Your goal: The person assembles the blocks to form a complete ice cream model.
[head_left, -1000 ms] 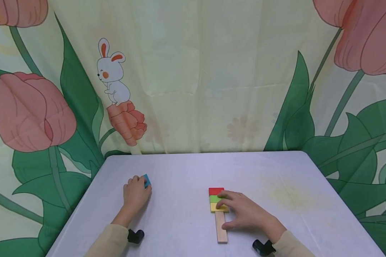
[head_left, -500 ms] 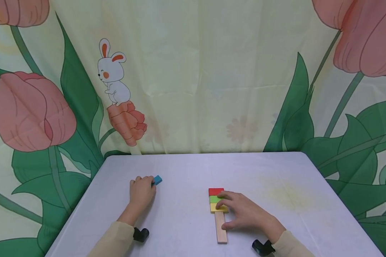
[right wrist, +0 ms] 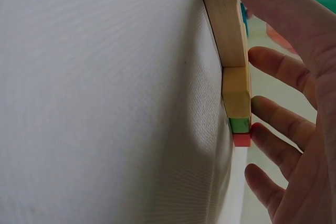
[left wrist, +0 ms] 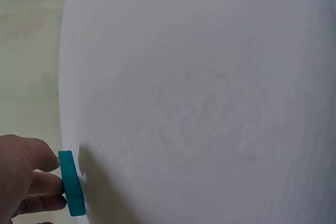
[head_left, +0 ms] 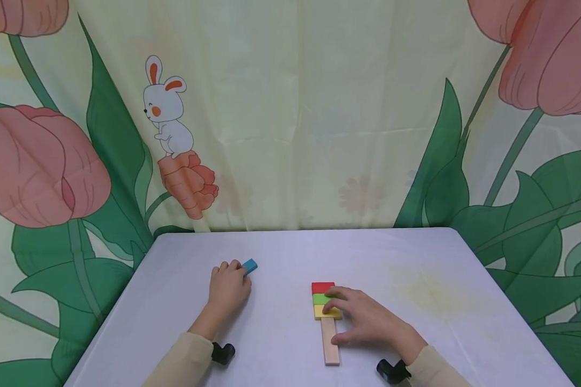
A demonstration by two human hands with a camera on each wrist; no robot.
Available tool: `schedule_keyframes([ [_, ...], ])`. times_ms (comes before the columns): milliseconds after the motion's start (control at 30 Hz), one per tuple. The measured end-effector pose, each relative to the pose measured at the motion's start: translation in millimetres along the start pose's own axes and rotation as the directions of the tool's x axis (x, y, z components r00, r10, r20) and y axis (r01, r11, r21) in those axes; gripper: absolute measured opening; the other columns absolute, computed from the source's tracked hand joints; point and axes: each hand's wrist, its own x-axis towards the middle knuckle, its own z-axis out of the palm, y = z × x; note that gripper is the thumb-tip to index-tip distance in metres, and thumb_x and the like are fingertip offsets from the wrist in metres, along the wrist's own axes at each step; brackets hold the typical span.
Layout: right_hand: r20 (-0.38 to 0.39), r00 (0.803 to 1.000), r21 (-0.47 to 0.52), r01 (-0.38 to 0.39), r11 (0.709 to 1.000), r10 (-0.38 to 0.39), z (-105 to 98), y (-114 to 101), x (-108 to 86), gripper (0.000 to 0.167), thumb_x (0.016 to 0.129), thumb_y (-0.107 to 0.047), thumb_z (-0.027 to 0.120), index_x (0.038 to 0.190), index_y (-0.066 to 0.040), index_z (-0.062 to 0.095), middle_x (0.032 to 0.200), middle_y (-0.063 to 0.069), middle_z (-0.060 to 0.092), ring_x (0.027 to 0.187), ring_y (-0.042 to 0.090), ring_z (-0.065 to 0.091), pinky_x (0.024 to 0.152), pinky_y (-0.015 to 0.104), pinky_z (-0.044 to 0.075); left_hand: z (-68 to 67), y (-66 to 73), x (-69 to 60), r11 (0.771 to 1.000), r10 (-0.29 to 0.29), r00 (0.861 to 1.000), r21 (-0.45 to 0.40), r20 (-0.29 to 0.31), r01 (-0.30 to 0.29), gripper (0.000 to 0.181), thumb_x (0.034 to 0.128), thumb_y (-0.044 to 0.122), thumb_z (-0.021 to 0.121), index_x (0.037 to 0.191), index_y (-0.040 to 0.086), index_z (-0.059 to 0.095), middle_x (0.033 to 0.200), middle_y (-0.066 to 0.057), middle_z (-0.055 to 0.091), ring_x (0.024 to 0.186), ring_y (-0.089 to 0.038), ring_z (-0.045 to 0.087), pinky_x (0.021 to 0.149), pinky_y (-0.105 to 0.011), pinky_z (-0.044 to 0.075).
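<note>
My left hand (head_left: 227, 290) pinches a blue rectangular block (head_left: 249, 266) between thumb and fingertips, over the left middle of the table. In the left wrist view, the block (left wrist: 72, 184) looks teal and its shadow falls on the cloth. Right of centre, a red block (head_left: 323, 287), a green block (head_left: 321, 299) and a yellow block (head_left: 319, 312) lie edge to edge in a column. A long plain wooden block (head_left: 330, 346) extends from the yellow one towards me. My right hand (head_left: 373, 320) rests its spread fingertips on these blocks, its thumb on the wooden one.
A white cloth (head_left: 281, 322) covers the table, with a faint yellowish patch to the right. Behind the table hangs a curtain (head_left: 290, 134) printed with tulips and a rabbit. Each wrist wears a small black camera (head_left: 224, 353).
My left hand has carried the blue block rightwards, towards the column, and the block has turned to slant. My right hand has stayed in place on the blocks.
</note>
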Motion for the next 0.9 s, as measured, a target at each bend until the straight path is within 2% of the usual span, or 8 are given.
schedule_keyframes([
  [367,-0.003,1.000,0.003,-0.002,1.000,0.002,0.7,0.6,0.0,0.054,0.077,-0.068,0.079,0.123,-0.042,0.065,0.151,-0.005,0.050,0.141,0.029,0.048,0.112,0.058,0.046,3.4,25.7,3.5,0.999,0.036,0.994,0.002,0.105,-0.037,0.041,0.0920,0.029,0.072,0.126,0.007,0.073,0.128,-0.011,0.070,0.113,-0.034,0.061,0.093,-0.051,0.050],
  [667,-0.003,1.000,0.012,-0.003,1.000,0.003,0.1,-0.6,-0.6,0.054,0.078,-0.068,0.079,0.124,-0.042,0.065,0.152,-0.004,0.050,0.140,0.029,0.048,0.112,0.059,0.046,8.6,46.8,5.5,0.997,0.071,0.988,-0.038,0.137,-0.067,0.044,0.0932,0.031,0.071,0.132,0.009,0.070,0.133,-0.009,0.068,0.114,-0.032,0.059,0.092,-0.048,0.049],
  [900,0.004,1.000,0.017,-0.014,1.000,0.014,-0.4,-1.5,-0.1,0.054,0.077,-0.068,0.079,0.123,-0.042,0.066,0.152,-0.004,0.051,0.141,0.029,0.048,0.112,0.060,0.046,10.6,60.9,4.7,0.994,0.103,0.985,-0.053,0.136,-0.096,0.046,0.0934,0.031,0.071,0.133,0.009,0.069,0.135,-0.008,0.067,0.114,-0.031,0.058,0.092,-0.048,0.049],
])
